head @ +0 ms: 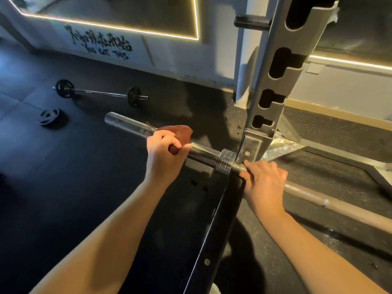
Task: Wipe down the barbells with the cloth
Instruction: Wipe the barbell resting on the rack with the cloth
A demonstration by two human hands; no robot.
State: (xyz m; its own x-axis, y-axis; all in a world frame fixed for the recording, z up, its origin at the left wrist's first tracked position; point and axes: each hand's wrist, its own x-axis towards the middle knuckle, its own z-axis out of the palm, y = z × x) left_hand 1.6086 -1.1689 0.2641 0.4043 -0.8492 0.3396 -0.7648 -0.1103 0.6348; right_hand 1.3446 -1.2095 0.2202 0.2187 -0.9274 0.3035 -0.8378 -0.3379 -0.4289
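1. The left hand [164, 149] is closed tightly round a reddish-brown cloth [180, 132], with the fingers curled over the top. It presses the cloth onto the thick chrome sleeve of a barbell [125, 123].
2. The cloth sits between palm and sleeve. A loose flap sticks out on the far side of the hand.
3. The right hand [263, 179] is curled round the barbell's thinner shaft, back of the hand up, with the fingers wrapped over the far side.
4. The barbell runs diagonally from far left to near right and passes under both hands. Its bare sleeve end juts out to the left of the left hand, and the shaft carries on to the right past the right hand.
5. Between the hands is the barbell's ridged collar [226, 161], with the right hand just beside it. It lies close against the base of a slotted grey rack upright [275, 81]. A black metal beam [212, 230] runs from below the collar toward the viewer.
6. Far left, on the dark floor [63, 187], lies a second barbell [101, 93] with a small black plate at each end, well apart from the hands. A loose weight plate [51, 117] lies flat nearer the viewer.
7. The white wall [169, 54] behind carries painted lettering that includes "YOU GOT THIS".
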